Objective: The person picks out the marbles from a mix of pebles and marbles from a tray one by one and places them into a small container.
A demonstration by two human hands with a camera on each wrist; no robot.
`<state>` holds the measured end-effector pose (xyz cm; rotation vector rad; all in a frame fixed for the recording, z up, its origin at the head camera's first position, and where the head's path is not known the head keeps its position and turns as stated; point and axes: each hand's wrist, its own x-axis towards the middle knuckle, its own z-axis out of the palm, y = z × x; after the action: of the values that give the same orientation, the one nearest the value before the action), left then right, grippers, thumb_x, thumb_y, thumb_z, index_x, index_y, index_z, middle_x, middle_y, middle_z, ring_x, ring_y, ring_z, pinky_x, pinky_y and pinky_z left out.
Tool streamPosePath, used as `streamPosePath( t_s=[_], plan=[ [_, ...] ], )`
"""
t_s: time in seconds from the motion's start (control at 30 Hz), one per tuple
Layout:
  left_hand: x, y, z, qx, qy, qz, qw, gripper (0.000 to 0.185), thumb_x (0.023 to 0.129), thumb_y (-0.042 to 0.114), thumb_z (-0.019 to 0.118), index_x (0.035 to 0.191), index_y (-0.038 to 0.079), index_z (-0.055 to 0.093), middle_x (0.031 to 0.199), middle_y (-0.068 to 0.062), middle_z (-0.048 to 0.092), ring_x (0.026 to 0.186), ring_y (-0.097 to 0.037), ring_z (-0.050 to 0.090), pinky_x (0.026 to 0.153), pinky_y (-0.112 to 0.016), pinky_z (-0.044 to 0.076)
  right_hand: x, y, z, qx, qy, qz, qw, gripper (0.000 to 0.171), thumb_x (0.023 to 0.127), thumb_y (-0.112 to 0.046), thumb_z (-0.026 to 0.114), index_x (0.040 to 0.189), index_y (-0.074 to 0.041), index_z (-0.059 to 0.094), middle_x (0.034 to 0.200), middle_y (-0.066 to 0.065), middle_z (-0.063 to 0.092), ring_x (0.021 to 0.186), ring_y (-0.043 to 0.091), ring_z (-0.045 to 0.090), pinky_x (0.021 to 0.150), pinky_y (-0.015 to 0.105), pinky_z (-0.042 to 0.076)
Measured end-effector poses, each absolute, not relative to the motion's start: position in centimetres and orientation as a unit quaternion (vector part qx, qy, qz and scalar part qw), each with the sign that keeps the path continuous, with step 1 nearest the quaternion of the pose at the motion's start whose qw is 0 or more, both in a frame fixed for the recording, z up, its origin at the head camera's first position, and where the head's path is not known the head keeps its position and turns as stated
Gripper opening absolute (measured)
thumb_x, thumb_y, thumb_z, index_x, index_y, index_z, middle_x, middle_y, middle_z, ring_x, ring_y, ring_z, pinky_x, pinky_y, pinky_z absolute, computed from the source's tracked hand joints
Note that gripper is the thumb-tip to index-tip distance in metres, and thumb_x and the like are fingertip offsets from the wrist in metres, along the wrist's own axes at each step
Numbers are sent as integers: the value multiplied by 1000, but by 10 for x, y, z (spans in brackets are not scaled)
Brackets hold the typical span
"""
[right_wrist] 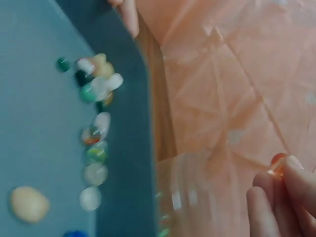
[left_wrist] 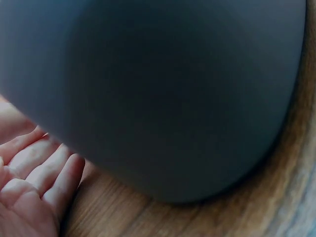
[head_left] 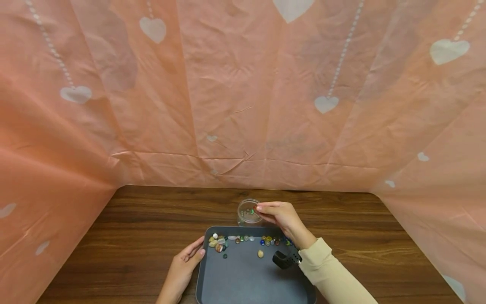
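Observation:
My right hand (head_left: 284, 215) pinches a small translucent red-orange marble (right_wrist: 277, 163) between thumb and fingertips. It is at the right side of a clear round container (head_left: 246, 216), which has several small marbles in it. My left hand (head_left: 183, 266) holds the left rim of a dark grey tray (head_left: 243, 283), thumb at the rim and fingers along the outside. In the left wrist view the tray's dark side hides some of the fingertips. Inside the tray, marbles (head_left: 246, 238) lie along the far wall, with smooth stones (head_left: 213, 243) bunched in the far left corner.
A single cream stone (head_left: 260, 253) lies apart near the tray's middle. A black wrist-worn device (head_left: 282, 259) hangs under the right wrist, over the tray. The brown wooden table (head_left: 159, 211) is enclosed by a peach curtain (head_left: 235, 105) with white hearts.

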<state>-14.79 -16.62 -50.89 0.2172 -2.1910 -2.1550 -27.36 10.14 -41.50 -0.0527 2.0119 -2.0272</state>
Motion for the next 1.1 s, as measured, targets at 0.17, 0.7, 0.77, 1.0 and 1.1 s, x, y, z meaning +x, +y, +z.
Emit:
streamPosePath(
  t_s=[0.17,0.7,0.77,1.0,1.1],
  plan=[
    [-148,-166,-509,73,-714,-695,27,49,97,21,65,140,0,54,141,-20,57,109,12,57,91,-9,45,-282,85,-407,-75,825,-558,48,19,84,-9,78,99,2,78,94,13,78,77,6,68,73,28,59],
    [-148,-168,-509,75,-715,-694,25,49,97,21,64,140,0,54,141,-19,57,110,11,57,91,-10,45,-289,63,-418,-211,951,-206,-93,5,79,-1,78,82,-5,80,84,7,78,82,23,74,69,33,59],
    [-148,-168,-509,76,-716,-694,24,49,97,21,65,140,0,54,141,-19,57,110,11,57,91,-10,45,-290,63,-419,-216,950,-204,-93,5,79,-1,78,82,-4,80,83,7,78,82,24,74,69,33,60],
    [-148,-166,-508,77,-719,-690,22,49,97,23,64,140,1,55,141,-18,58,111,10,57,91,-9,45,-288,66,-415,-193,940,-268,-83,5,81,-2,77,84,-4,81,85,8,78,78,19,71,64,28,56],
    [-149,-167,-508,79,-722,-687,23,49,97,23,65,140,1,55,140,-17,58,111,10,57,91,-9,44,-283,68,-412,-142,921,-359,-54,7,80,-5,78,87,-4,81,91,11,79,76,17,67,57,23,47]
  ],
)
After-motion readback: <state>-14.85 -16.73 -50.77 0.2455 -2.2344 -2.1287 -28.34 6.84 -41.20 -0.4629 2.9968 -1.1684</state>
